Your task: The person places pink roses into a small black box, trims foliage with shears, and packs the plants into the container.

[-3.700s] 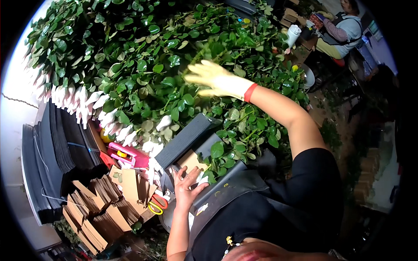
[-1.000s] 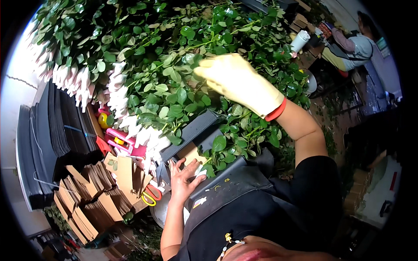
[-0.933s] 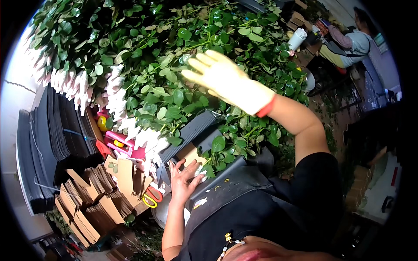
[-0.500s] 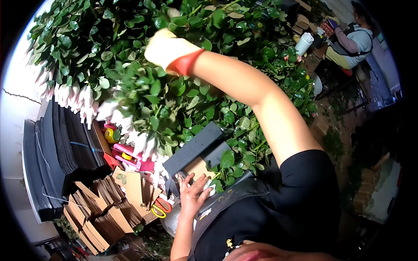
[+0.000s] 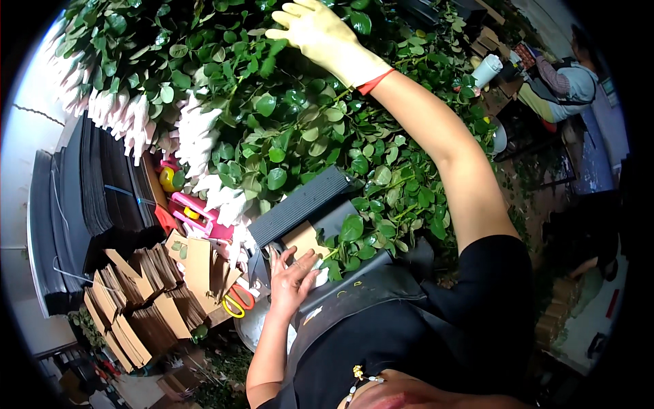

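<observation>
My right hand (image 5: pixel 327 41), in a pale yellow rubber glove with a red cuff, reaches over a large heap of green leafy stems (image 5: pixel 293 129). Its fingers are spread, and I see nothing gripped in them. My bare left hand (image 5: pixel 291 281) lies low in front of me with fingers stretched out, touching a brown cardboard piece (image 5: pixel 304 240). Some leaves (image 5: pixel 351 235) and a white patch lie beside its fingertips. Just beyond it a black ribbed strip (image 5: pixel 300 204) slants across a dark sheet. White net-sleeved heads (image 5: pixel 197 140) line the left side of the heap.
Left of my bare hand are orange-and-yellow scissors (image 5: pixel 237 300), a pink tape dispenser (image 5: pixel 197 215) and stacked cut cardboard (image 5: pixel 146 293). Tall stacks of black sheets (image 5: pixel 102 184) stand farther left. Another person (image 5: pixel 569 85) sits at the back right, near a white roll (image 5: pixel 486 71).
My gloved right hand has moved right and farther away over the leaves, its fingers now spread. The blurred leafy stems below it have settled. My left hand stays by the cardboard.
</observation>
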A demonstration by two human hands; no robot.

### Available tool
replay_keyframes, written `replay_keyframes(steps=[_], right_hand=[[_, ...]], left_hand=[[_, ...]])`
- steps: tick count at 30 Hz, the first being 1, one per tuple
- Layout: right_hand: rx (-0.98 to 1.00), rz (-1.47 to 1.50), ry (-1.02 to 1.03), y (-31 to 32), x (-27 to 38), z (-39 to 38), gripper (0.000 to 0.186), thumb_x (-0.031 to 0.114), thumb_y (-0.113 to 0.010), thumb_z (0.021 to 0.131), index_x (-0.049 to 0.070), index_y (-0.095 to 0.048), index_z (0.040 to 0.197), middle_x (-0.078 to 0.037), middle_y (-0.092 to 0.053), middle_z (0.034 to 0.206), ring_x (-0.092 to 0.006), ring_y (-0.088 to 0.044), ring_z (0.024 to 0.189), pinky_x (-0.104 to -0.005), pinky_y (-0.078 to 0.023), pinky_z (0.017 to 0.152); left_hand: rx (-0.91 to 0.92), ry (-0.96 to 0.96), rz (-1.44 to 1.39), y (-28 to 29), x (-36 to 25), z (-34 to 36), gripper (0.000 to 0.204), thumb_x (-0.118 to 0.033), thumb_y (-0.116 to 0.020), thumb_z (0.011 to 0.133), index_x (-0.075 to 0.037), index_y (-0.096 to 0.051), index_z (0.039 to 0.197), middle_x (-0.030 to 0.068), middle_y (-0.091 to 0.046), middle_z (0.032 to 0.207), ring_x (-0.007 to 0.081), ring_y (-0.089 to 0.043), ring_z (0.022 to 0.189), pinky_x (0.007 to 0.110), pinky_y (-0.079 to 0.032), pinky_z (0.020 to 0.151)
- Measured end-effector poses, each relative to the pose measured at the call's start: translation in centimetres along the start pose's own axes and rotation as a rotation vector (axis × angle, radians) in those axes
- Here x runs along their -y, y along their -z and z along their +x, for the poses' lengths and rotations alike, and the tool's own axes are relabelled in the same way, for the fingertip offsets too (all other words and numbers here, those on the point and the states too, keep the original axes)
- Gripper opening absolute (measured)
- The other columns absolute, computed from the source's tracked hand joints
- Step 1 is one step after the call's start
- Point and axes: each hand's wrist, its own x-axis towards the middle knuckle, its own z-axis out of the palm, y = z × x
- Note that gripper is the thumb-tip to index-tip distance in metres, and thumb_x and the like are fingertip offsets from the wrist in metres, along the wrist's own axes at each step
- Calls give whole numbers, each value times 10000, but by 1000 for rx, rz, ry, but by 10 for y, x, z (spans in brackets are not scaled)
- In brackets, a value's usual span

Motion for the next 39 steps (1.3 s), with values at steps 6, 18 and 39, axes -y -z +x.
replay_keyframes(steps=[6,18,39], right_hand=[[875,16,-285,-125,-2,-76,524,104,-590,1063,316,-591,1542,-89,-583,1570,-280,-557,1448,-463,-366,1276],[814,174,-114,37,30,-97,305,298,-746,971,82,-772,1186,-122,-728,1342,-277,-686,1242,-401,-506,1141],[373,312,-446,44,21,-104,307,134,-667,995,92,-732,1292,-105,-769,1054,-322,-739,998,-418,-608,917]], left_hand=[[17,13,-69,-6,0,6,353,-263,-813,928,-214,-805,1278,9,-773,1324,366,-574,1376,664,-210,1276],[-23,-39,57,-4,-4,5,305,-256,-759,974,-203,-806,1271,10,-783,1294,359,-612,1325,655,-225,1279],[-72,1,-220,-7,0,2,293,-51,-801,910,-63,-808,1203,100,-626,1013,247,-673,938,341,-548,842]])
